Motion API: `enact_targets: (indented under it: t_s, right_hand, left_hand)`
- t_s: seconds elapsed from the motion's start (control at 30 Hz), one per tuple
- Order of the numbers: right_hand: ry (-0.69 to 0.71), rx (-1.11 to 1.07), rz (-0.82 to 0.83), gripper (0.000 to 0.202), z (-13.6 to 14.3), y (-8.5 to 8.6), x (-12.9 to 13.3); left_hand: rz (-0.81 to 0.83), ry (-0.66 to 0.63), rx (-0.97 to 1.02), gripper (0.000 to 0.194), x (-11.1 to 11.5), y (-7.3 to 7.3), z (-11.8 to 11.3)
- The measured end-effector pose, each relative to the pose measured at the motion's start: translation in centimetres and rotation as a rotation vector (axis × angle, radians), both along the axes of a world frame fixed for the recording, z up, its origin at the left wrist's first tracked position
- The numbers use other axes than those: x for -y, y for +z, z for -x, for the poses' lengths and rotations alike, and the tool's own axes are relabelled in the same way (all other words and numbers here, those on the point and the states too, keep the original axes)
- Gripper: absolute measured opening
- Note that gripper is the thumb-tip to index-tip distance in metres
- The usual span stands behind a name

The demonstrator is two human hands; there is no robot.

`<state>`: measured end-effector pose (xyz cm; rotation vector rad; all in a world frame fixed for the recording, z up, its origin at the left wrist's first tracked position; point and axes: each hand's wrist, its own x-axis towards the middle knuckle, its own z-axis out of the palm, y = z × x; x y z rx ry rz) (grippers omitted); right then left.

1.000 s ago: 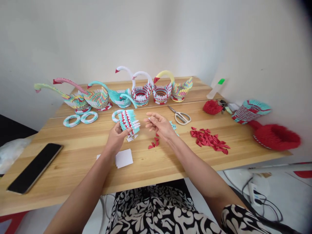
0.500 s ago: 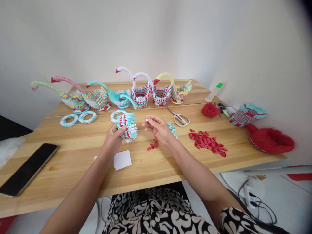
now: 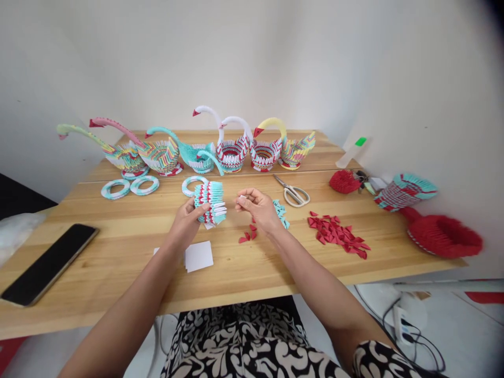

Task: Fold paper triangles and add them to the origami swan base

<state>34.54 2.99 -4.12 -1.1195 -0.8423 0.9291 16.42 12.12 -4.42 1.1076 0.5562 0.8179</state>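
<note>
My left hand (image 3: 189,218) grips a ring-shaped piece of folded paper (image 3: 210,201) in turquoise, red and white, raised above the table. To its right, a small white paper piece (image 3: 242,198) is pinched between the thumb and fingers of my right hand (image 3: 260,208); a gap separates it from the ring piece. A few red paper triangles (image 3: 248,234) lie below my right hand. Turquoise triangles (image 3: 281,212) are partly hidden behind it. White paper sheets (image 3: 199,256) rest near my left forearm.
Folded-paper swans (image 3: 232,152) line the table's back. Scissors (image 3: 293,193), a pile of red triangles (image 3: 338,234) and a red paper basket (image 3: 444,232) are to the right. A black phone (image 3: 49,264) and turquoise-white rings (image 3: 145,185) lie left.
The whole view has shifted slightly. Both hands keep their holds, the right fingers closing a little more around the small white piece.
</note>
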Motion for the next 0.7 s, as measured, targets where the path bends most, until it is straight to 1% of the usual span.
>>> enact_targets:
  t_s: [0.1,0.17,0.23,0.27,0.4,0.47,0.57,0.7]
  right_hand:
    - [-0.053,0.172,-0.039,0.032,0.1,0.1,0.2]
    - [-0.088,0.252,-0.064,0.038,0.3,0.2,0.4]
    - [-0.117,0.283,-0.073,0.048,0.6,0.4,0.7]
    - [-0.130,0.299,-0.070,0.049,0.7,0.4,0.8]
    - [-0.187,0.437,-0.044,0.030,1.0,0.4,1.2]
    - [-0.219,0.526,-0.064,0.025,1.0,0.4,1.3]
    - [-0.245,0.642,-0.148,0.021,0.9,0.4,1.3]
    - [-0.211,0.726,-0.265,0.019,0.8,0.4,1.1]
  left_hand:
    - [0.007,0.008,-0.007,0.039,0.2,0.3,0.0]
    - [0.010,0.012,-0.012,0.041,0.3,0.4,0.0]
    - [0.009,0.008,-0.015,0.042,0.4,0.6,0.0]
    - [0.006,0.006,-0.016,0.042,0.4,0.6,0.0]
    - [-0.006,0.009,-0.015,0.043,0.3,0.7,0.0]
    - [-0.020,0.009,-0.018,0.045,0.3,0.6,0.1]
    - [-0.043,-0.004,-0.029,0.045,0.2,0.4,0.2]
    - [-0.060,-0.016,-0.025,0.042,0.2,0.3,0.3]
